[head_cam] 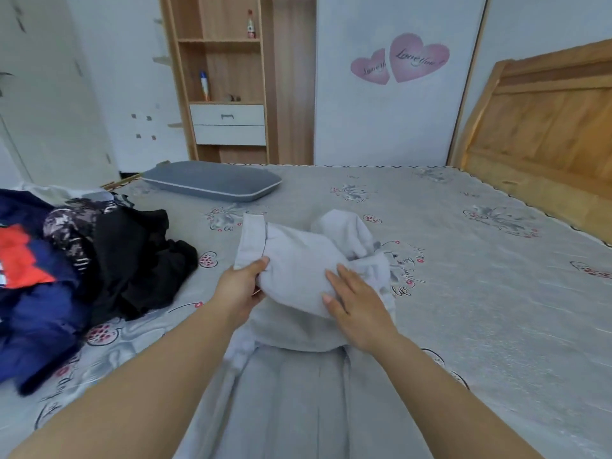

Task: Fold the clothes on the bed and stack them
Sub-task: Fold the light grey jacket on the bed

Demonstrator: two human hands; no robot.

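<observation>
Folding the grey garment (298, 266) at frame centre: the left hand (240, 289) pinches its edge, while the right hand (356, 303) presses flat, fingers straight. Next, probably, turning the top over; the pile (82, 260) waits at left.

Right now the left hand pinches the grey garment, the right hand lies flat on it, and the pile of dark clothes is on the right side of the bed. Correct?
Not quite: the head view shows the pile of dark clothes on the bed's left side. The left hand does pinch the grey garment; the right hand lies flat on it.
</observation>
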